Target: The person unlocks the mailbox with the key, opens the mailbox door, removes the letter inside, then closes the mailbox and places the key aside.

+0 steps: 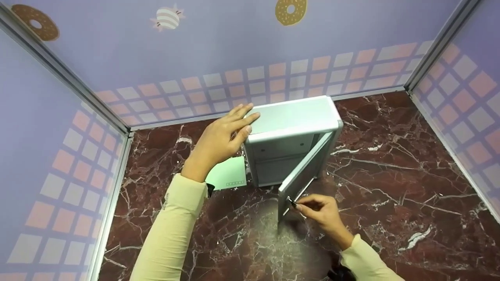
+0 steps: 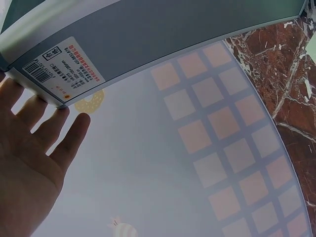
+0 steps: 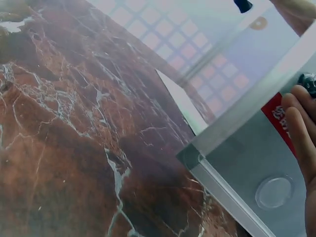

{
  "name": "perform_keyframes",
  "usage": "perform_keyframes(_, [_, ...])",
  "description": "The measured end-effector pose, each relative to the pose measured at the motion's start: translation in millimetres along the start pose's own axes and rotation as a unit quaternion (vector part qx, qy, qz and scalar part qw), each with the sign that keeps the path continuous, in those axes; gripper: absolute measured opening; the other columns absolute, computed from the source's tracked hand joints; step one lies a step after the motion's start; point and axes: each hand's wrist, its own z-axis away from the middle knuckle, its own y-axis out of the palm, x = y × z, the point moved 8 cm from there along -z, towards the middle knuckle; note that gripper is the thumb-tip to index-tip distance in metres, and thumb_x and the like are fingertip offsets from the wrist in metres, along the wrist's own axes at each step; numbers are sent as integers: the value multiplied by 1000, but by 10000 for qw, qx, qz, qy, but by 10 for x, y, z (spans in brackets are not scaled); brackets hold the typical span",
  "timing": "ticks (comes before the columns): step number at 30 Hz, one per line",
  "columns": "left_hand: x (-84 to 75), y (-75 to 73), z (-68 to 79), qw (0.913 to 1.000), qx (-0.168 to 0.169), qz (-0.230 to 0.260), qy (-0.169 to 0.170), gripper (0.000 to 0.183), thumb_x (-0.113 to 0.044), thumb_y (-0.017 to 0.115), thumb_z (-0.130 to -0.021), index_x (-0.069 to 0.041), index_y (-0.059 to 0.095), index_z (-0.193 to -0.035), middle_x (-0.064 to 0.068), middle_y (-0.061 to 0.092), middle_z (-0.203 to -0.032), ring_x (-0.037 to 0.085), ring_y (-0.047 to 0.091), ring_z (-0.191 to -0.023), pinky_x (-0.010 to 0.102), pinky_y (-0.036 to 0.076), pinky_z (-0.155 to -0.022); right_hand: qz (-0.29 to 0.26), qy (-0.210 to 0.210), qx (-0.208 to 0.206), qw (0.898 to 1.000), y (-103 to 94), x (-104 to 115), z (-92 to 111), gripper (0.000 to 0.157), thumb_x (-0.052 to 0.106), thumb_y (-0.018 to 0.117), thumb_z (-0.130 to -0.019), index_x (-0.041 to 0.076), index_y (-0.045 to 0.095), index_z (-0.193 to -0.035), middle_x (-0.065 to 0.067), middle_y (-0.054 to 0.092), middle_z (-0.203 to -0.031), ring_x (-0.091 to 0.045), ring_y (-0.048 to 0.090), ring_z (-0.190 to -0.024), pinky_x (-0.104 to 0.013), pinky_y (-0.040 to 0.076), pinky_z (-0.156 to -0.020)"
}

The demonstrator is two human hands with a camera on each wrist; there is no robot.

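Observation:
A pale metal box (image 1: 293, 115) stands upright, its front door (image 1: 306, 168) swung out. My left hand (image 1: 220, 136) rests on the box's upper left corner, the fingers laid over the top edge; in the left wrist view its fingertips touch the edge beside a printed label (image 2: 64, 69). Down at the door's free edge, my right hand (image 1: 320, 210) pinches a small black-headed key (image 1: 291, 202) at the lock. In the right wrist view the right fingers (image 3: 298, 123) lie over the door's red label (image 3: 279, 118), above a clear round disc (image 3: 274, 191).
A light green envelope (image 1: 230, 175) lies on the dark red marble surface (image 1: 390, 187) left of the box, partly behind my left arm. Purple panels with a checked band (image 1: 258, 86) enclose the back and both sides. A dark object (image 1: 340, 271) shows by my right sleeve.

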Motion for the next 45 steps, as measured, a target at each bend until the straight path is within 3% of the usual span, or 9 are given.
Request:
perform_keyframes(7, [6,-16,15,10000,-29,-55,45,44,-42,38,-105,-24,52,-144,-6,36,-153,20,31,-142,44,23,-115,37,188,-245,9995,157,-125,-130,6,-18,67,-80,-16,66,-85,-26,69,-79,-20,71,-70,-24,57,-59])
perform_keyframes(17, [-9,-26,4,10000,20,-55,-13,45,-43,37,-105,-26,51,-144,-8,34,-154,15,28,-142,43,22,-115,-154,507,-671,9963,312,-236,-296,10,-12,70,-83,-17,61,-85,-32,66,-80,-32,71,-72,-43,59,-64])
perform_keyframes(21, [-9,-34,7,10000,-10,-36,-35,45,-44,36,-105,-26,52,-144,-8,35,-153,14,29,-141,44,24,-114,-2,638,-830,9945,341,-257,-353,5,-14,69,-83,-12,65,-84,-30,67,-81,-31,71,-73,-39,59,-65])
perform_keyframes(25, [-12,-36,5,10000,10,-23,-44,45,-44,36,-105,-26,52,-144,-8,35,-153,14,29,-141,45,25,-114,26,818,-937,9922,366,-281,-405,9,-16,68,-83,-7,68,-83,-29,68,-83,-34,71,-74,-33,59,-66])
perform_keyframes(29, [-13,-28,-2,9999,89,26,-72,45,-43,37,-105,-26,51,-145,-8,33,-154,14,27,-142,45,22,-115,187,1066,-1050,9886,375,-316,-450,3,-17,67,-83,-14,65,-84,-27,69,-84,-28,71,-73,-30,59,-63])
perform_keyframes(34, [-4,-11,-2,9997,158,96,-149,45,-44,36,-106,-27,49,-145,-7,32,-155,14,25,-143,42,21,-116,352,1063,-1163,9869,375,-353,-491,4,-17,67,-83,-16,64,-84,-26,70,-83,-20,70,-69,-27,57,-59])
perform_keyframes(45, [6,-2,2,9997,135,160,-124,46,-45,36,-106,-27,49,-146,-9,31,-155,12,24,-143,40,20,-116,67,1003,-1363,9855,398,-411,-562,9,-10,72,-84,-14,65,-83,-27,69,-84,-30,70,-73,-34,59,-64])
